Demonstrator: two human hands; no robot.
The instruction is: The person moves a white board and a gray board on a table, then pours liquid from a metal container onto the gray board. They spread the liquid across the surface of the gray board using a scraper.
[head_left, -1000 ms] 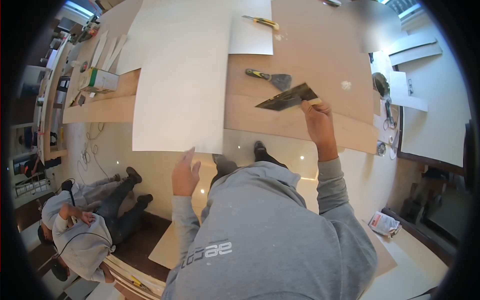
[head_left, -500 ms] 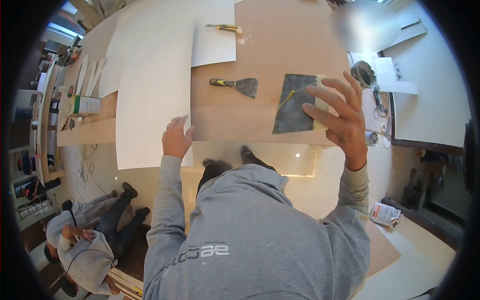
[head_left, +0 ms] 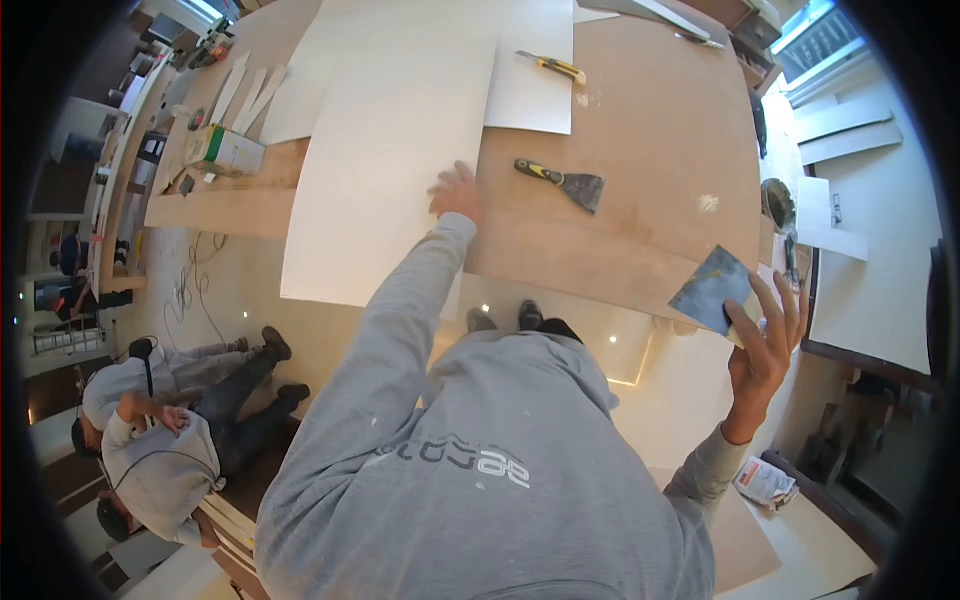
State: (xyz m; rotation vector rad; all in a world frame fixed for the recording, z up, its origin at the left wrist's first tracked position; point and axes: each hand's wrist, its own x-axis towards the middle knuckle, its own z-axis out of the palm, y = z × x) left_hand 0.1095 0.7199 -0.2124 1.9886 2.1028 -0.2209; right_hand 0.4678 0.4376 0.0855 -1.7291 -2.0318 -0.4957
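My left hand (head_left: 457, 195) lies on the right edge of a large white sheet (head_left: 390, 170), its fingers spread and a little blurred. My right hand (head_left: 762, 340) holds a flat grey spreader (head_left: 716, 288) by its pale edge strip, between thumb and fingers. The spreader is tilted over the table's front right edge. Between the hands, farther up the brown table (head_left: 640, 215), lies a putty knife (head_left: 562, 184) with a black and yellow handle. A yellow and black utility knife (head_left: 553, 67) rests above it, partly on a smaller white sheet (head_left: 530, 110).
A green and white box (head_left: 225, 150) and white strips (head_left: 262, 98) lie at the table's left. A dark bucket (head_left: 777, 205) stands to the right. Two people (head_left: 165, 450) are at lower left, near cables on the floor (head_left: 185, 290). A bag (head_left: 766, 483) lies at lower right.
The view has shifted, so the table's things appear farther right. My left hand has moved farther up along the white sheet's edge. The spreader has moved right and nearer my body, away from the putty knife.
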